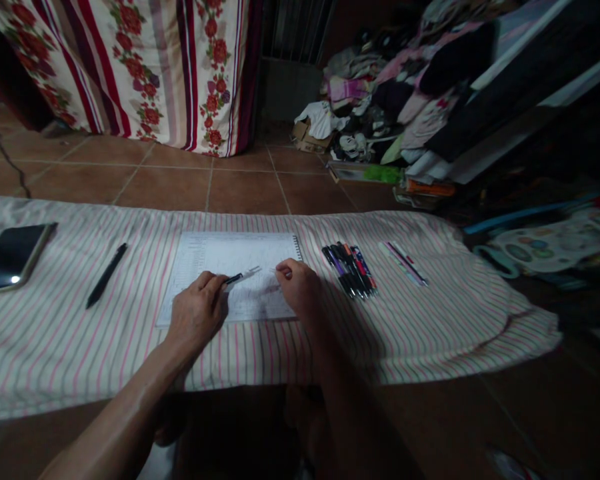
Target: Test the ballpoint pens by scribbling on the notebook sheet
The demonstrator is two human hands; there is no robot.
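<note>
My left hand (200,308) is closed around a dark pen (234,278) whose clear, thin front end points right. Facing it, my right hand (300,285) is in a pinch, thumb against fingers. A tiny pale tip seems to show at those fingers, too small to name. Both hands are above a spiral-bound notebook (240,247) with writing on its page. To the right of my right hand lies a row of several pens (350,270), mostly black, some with purple or red. Beyond them are a few slim pale sticks or refills (405,263).
A striped cloth (260,357) covers the low table. On the left lie a black pen (107,276) and a tablet or large phone (15,257). A floral curtain (170,73) hangs behind. Piled clothes (350,90) and a colourful plastic item (545,243) are at the right.
</note>
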